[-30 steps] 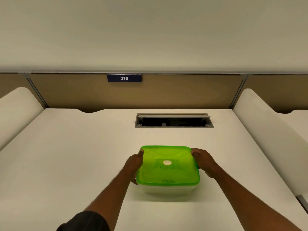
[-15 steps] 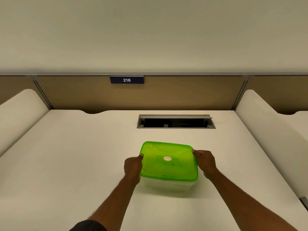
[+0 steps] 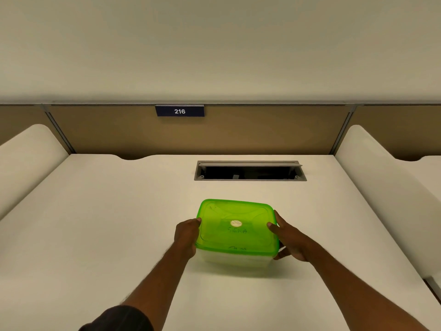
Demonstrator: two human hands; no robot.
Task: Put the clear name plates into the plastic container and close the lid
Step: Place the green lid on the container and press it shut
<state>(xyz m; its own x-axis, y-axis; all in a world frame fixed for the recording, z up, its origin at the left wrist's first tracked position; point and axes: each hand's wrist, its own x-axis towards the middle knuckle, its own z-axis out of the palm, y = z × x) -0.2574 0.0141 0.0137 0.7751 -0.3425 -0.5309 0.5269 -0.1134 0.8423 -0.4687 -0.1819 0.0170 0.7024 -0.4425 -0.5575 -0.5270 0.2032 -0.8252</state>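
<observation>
A clear plastic container (image 3: 235, 260) with a bright green lid (image 3: 236, 226) sits on the white desk (image 3: 107, 223), in front of me. The lid lies flat on top, with a small round sticker and handwriting on it. My left hand (image 3: 187, 236) grips the container's left side, fingers at the lid's rim. My right hand (image 3: 290, 240) holds the right side, thumb on the lid and fingers down the wall. No clear name plates show; the container's inside is hidden by the lid and its cloudy walls.
A rectangular cable hatch (image 3: 249, 170) is open in the desk behind the container. A tan partition with a blue "216" sign (image 3: 179, 111) closes the back. White rounded dividers (image 3: 386, 187) flank the desk on both sides.
The container has slid a little away from me and turned slightly. Both hands stay on its sides; my right thumb now rests on the lid.
</observation>
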